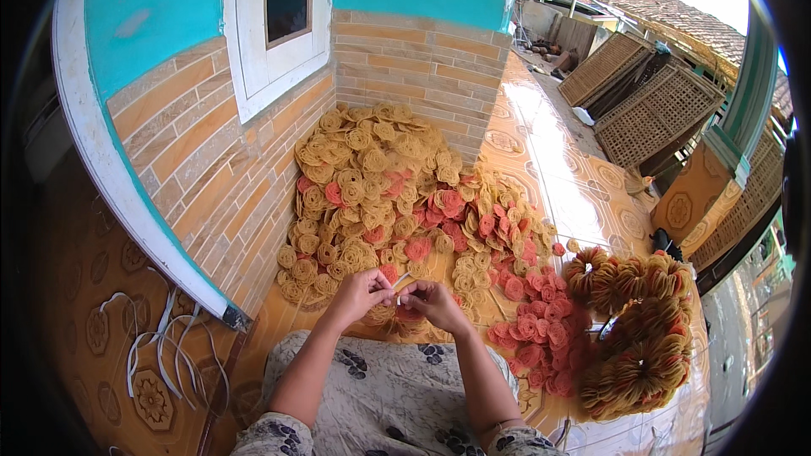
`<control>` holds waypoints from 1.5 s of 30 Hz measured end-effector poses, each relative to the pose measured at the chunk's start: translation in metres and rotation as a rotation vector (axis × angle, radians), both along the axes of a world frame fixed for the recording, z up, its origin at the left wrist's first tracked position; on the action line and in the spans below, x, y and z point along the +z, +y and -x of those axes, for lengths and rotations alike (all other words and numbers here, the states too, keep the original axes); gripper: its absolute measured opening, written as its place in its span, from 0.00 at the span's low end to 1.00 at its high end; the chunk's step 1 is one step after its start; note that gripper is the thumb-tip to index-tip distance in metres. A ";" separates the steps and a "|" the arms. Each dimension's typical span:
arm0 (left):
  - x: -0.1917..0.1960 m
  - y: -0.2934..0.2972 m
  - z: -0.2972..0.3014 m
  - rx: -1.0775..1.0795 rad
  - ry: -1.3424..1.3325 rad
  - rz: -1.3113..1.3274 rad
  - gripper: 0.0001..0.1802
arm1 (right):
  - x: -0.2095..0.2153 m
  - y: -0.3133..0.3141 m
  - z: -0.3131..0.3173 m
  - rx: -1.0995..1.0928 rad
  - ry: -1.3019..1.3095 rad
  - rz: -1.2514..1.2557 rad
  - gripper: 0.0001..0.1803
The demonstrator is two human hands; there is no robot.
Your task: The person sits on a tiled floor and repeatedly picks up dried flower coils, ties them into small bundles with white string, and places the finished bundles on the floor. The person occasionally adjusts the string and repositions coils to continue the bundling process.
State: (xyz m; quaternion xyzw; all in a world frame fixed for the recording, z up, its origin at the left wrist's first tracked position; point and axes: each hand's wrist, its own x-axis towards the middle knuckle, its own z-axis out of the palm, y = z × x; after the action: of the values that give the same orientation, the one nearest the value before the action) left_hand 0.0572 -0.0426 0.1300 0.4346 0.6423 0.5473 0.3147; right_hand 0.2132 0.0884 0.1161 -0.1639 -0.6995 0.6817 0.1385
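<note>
Outdoors, glossy patterned tile floor [549,160]; brick wall [220,169]; both hands' [397,294] grips pinched shut on pale strip [400,280].

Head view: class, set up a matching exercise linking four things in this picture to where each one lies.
Things:
1. Loose cracker pile
2. Bundled cracker rings
3. White strips
4. Woven panels

Places:
A. Leaning upright at the far right
B. Floor at the left, beyond the door frame
C. Heaped against the brick wall
D. Floor at the person's right

Pairs: 1-C, 2-D, 3-B, 4-A
</note>
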 end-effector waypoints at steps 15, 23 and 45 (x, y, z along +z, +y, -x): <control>-0.012 0.005 -0.009 -0.146 -0.022 0.083 0.05 | -0.004 -0.002 -0.004 -0.098 -0.096 -0.022 0.08; -0.019 0.016 0.006 -0.101 0.185 0.180 0.10 | 0.004 -0.026 0.004 -0.244 0.273 -1.184 0.04; -0.013 0.035 -0.010 0.117 0.646 -0.055 0.06 | -0.015 0.018 0.016 -0.253 0.039 0.401 0.07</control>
State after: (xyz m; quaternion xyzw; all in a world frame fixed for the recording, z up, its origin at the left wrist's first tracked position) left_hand 0.0667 -0.0075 0.1166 0.5566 0.7178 0.4153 0.0510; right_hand 0.1969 0.1068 0.1014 -0.2611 -0.5214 0.7871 0.2010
